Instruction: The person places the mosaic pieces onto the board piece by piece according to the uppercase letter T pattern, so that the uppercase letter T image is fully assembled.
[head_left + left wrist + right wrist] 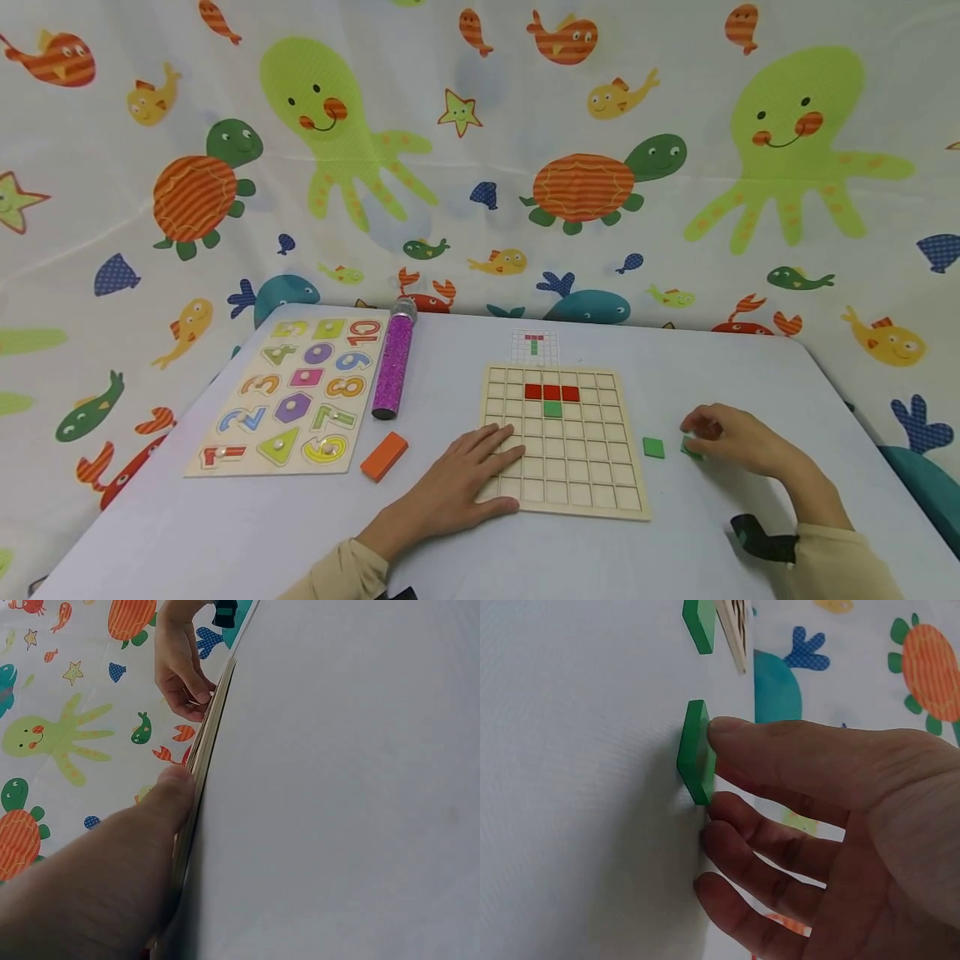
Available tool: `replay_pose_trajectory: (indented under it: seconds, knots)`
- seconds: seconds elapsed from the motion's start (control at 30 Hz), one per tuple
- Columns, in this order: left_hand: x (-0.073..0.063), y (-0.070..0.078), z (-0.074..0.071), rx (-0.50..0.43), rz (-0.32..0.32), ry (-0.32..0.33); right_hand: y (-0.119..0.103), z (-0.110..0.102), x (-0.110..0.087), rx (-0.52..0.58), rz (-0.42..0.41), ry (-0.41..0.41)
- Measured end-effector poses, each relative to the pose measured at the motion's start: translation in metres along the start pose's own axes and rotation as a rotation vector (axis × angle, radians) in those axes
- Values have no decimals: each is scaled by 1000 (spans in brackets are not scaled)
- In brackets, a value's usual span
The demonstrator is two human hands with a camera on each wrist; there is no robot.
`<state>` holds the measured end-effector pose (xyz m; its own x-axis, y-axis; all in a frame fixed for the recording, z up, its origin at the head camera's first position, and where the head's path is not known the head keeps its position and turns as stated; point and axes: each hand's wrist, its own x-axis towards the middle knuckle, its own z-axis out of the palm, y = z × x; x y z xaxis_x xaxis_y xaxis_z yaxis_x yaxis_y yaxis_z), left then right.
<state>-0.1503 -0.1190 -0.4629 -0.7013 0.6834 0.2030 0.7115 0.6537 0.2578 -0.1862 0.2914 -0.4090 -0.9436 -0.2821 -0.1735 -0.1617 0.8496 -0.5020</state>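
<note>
My left hand (465, 479) lies with spread fingers on the left side of a wooden grid board (600, 496), its thumb at the board's near edge. Three red square tiles (551, 392) form a row in the grid, with one green tile (552, 409) under the middle one. To the right of the board, my right hand (738, 437) pinches a green square tile (692, 754) at the tabletop, thumb on its face and curled fingertips at its edge. A second loose green tile (653, 447) lies between that hand and the board.
A small printed grid card (546, 354) with a red and green T lies behind the board. To the left are an orange block (384, 457), a glittery purple microphone (393, 367) and a number-and-shape puzzle board (251, 417). A sea-animal curtain (480, 167) hangs behind the table.
</note>
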Motion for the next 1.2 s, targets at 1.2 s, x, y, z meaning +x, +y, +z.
replay_pose_trajectory:
  seconds: [1.2]
  knots:
    - [0, -3, -1, -66, -15, 58, -3, 5, 5, 32, -26, 19]
